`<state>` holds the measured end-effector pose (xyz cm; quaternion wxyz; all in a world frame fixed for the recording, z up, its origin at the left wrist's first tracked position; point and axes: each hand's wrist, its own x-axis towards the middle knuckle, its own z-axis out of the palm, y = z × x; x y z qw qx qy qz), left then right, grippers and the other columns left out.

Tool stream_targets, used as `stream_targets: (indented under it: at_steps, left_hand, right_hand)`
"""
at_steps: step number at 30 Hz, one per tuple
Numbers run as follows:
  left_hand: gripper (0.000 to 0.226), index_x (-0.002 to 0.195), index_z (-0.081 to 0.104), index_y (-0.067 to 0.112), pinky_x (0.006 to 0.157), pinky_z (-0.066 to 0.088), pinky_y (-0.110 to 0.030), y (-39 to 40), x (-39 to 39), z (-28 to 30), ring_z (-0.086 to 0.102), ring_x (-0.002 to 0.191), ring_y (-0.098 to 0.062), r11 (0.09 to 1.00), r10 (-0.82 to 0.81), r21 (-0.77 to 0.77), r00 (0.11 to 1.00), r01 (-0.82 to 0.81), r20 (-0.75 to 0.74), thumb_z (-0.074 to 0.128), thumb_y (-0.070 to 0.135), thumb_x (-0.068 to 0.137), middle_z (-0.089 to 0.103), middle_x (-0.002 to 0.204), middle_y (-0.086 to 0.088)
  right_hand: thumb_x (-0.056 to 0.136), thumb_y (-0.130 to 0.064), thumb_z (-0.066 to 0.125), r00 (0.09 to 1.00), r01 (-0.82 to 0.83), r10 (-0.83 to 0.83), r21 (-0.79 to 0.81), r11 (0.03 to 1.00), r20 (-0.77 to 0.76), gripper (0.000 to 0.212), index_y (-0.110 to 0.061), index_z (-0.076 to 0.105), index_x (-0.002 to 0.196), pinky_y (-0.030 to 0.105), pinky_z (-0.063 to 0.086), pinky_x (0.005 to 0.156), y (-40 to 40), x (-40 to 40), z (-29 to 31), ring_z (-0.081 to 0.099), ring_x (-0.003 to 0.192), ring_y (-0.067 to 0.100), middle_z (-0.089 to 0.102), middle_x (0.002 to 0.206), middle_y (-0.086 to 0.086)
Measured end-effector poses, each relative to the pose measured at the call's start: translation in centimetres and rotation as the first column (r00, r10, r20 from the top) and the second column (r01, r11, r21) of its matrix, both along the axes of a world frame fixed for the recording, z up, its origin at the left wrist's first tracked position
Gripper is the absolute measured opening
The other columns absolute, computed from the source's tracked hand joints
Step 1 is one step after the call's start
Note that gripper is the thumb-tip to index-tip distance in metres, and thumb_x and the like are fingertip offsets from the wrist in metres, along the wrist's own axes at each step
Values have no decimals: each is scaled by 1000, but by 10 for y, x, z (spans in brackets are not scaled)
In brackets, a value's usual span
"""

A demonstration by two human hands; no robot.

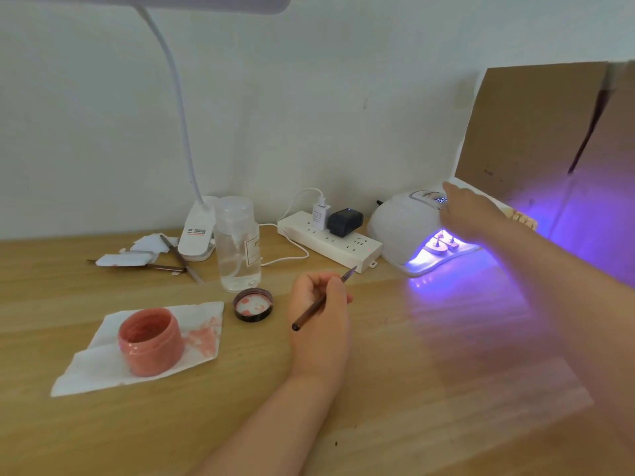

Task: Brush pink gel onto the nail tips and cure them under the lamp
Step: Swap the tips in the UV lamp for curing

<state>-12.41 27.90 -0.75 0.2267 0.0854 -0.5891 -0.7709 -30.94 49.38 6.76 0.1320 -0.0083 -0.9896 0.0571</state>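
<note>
An open jar of pink gel (150, 341) stands on a white tissue (103, 365) at the left, its black lid (253, 305) lying inside-up beside it. My left hand (319, 314) rests on the table, shut on a thin brown brush (323, 298) whose tip points up and right. The white curing lamp (402, 228) at the back right glows violet. Pink nail tips on holders (441, 244) sit inside its mouth. My right hand (464, 209) lies blurred on the lamp's top by the display, fingers extended, holding nothing.
A clear pump bottle (238, 243) stands behind the lid. A white power strip (330, 240) with chargers lies beside the lamp. A clip desk lamp (197, 231), wipes and metal tools (178, 259) sit at the back left. A brown cardboard sheet (536, 132) leans at the right.
</note>
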Motion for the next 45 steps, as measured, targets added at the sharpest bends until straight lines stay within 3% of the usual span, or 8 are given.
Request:
stream_targets:
  at_steps: [4,7,11,17,23,31,39,45]
  left_hand:
    - [7,86,57,15,53,42,-10,0,1,0,53,59,2,1000,-13,5,1000,13,16,55,10,89,63,75,-2]
    - [4,88,57,15,53,42,-12,-2,0,3,53,61,-3,999,-23,-39,999,25,47,58,12,87,65,82,-6]
    - [8,78,61,16,55,42,-11,-3,3,19,57,59,-1,990,-80,-120,997,79,1,67,13,83,66,69,4]
    - [3,84,62,-3,51,46,-14,-17,31,36,60,56,-5,951,-217,-267,951,155,-220,65,-2,86,67,65,2]
    - [23,104,72,21,74,47,-9,-73,73,44,66,84,4,861,-216,-500,957,91,-196,68,8,86,72,90,16]
    - [25,83,74,37,60,41,-4,-200,141,46,57,62,6,858,117,-472,972,-203,-205,74,12,80,69,69,16]
    - [25,83,67,26,66,48,-19,-325,157,24,56,64,-2,835,371,-383,919,-394,-137,63,1,86,65,71,6]
    - [16,77,64,22,72,45,-19,-414,169,1,61,76,-13,663,583,-573,812,-481,-7,62,11,88,69,79,-3]
  right_hand:
    - [91,-16,52,980,-131,105,-154,979,-168,61,-3,25,145,41,36,98,-10,44,-7,44,119,38,48,125,23]
    - [88,-11,58,901,-370,283,-241,897,-328,37,-6,52,125,28,42,82,-31,90,-13,55,87,24,56,90,9]
    - [93,-13,52,835,-543,526,-405,736,-163,37,-27,49,126,11,41,54,-72,155,-10,52,56,5,57,78,-6]
    - [85,5,37,812,-534,575,-530,659,-102,56,-21,49,133,25,55,68,-117,200,-5,64,63,10,64,102,6]
    - [85,4,41,841,-486,502,-686,541,-200,49,-21,56,125,21,50,67,-152,213,-10,66,67,1,67,96,-16]
    - [88,-4,42,773,-595,570,-631,498,-278,53,-27,47,135,20,47,79,-267,252,-10,64,94,8,64,118,-8]
    - [91,-11,43,505,-719,858,-595,360,-92,78,-34,-3,150,35,50,89,-375,286,-37,57,108,19,52,132,9]
    - [92,-13,43,527,-729,850,-511,455,6,81,-23,-12,150,32,36,97,-424,286,-57,37,125,23,41,136,9]
